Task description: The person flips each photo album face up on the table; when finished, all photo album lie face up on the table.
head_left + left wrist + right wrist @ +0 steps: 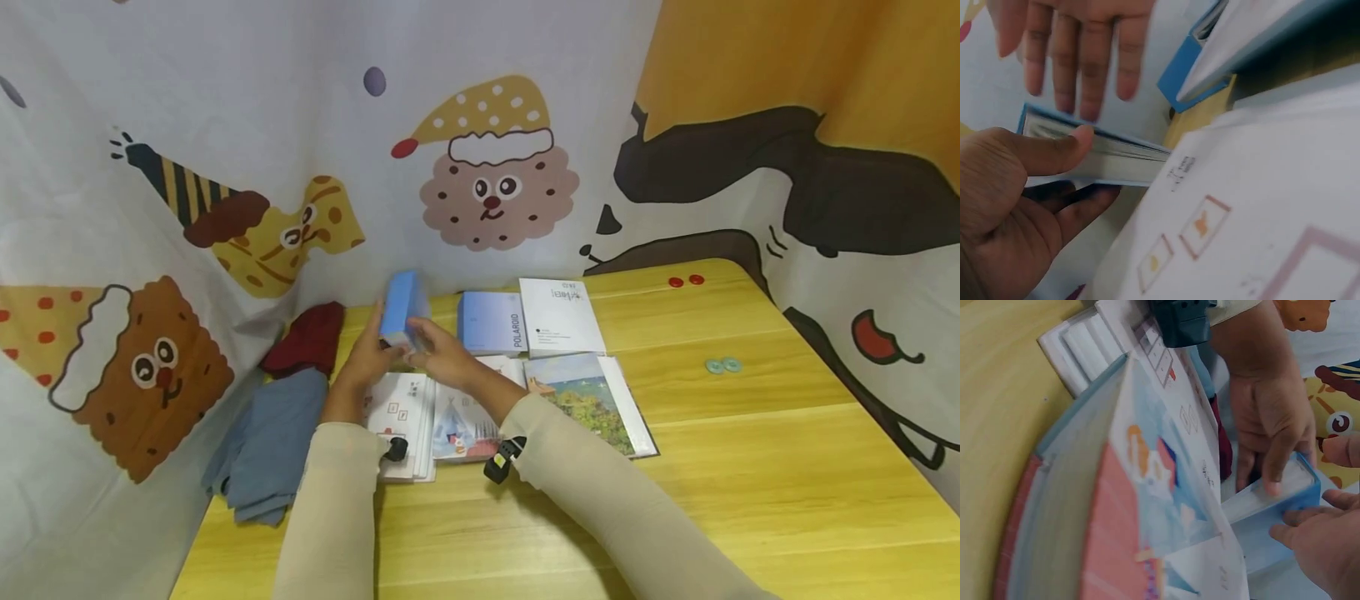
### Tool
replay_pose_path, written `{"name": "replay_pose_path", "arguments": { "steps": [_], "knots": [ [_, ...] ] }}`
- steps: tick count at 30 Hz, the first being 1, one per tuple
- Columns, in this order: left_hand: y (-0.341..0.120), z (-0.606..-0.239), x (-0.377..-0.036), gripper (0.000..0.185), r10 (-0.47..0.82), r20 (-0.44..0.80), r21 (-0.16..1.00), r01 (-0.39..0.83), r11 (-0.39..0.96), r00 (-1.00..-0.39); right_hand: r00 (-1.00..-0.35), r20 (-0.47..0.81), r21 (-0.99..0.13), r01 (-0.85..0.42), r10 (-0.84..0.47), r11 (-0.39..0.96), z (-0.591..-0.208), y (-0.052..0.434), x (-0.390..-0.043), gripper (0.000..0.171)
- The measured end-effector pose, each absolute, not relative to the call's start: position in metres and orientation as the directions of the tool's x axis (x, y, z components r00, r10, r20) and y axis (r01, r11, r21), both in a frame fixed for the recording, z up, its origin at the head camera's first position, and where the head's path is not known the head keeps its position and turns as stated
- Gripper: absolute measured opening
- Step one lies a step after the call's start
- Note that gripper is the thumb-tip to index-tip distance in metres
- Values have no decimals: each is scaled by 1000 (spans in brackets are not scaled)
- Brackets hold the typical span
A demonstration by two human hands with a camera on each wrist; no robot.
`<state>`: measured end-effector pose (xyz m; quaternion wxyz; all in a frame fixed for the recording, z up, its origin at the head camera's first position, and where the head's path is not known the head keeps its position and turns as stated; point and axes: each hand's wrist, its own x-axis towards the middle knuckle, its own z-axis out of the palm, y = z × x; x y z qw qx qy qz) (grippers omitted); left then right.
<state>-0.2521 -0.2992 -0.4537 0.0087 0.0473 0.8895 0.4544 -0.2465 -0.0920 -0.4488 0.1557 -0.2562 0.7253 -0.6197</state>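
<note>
Head view has my left hand [367, 360] wrapped around a small blue book [400, 307], held up off the table [750, 467] on its end. Thumb is curled over the page edge, the other fingers [1082, 215] are tucked under the cover, so that's a proper grip. My right hand [442, 354] is right next to it with the fingers [1079, 56] straight and spread, loose. From the right wrist view the fingertips just touch the blue cover near its corner, not closed on it.

Below my fingers are flat white booklets [401, 412] and a picture book [592, 400] lying on the wood. Just past my fingertips sits a pale blue box [491, 321] with a white booklet [558, 315] beside it. Off to my left hand's side there's a dark red cloth [307, 337] and a grey-blue cloth [266, 446].
</note>
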Motion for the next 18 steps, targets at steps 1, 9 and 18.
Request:
{"name": "replay_pose_path", "arguments": {
  "steps": [1,9,18],
  "knots": [
    [-299,-452,-252,106,80,35,810,75,581,-996,-817,85,-978,-178,-571,110,-450,-91,-246,73],
    [-304,-446,-251,93,-47,-12,745,-40,666,-999,-823,29,-971,-157,-567,178,-450,-67,-243,70],
    [-315,-451,-247,87,-83,-124,695,-146,704,-989,-874,67,-964,-181,-481,194,-440,-20,-246,63]
  ]
}}
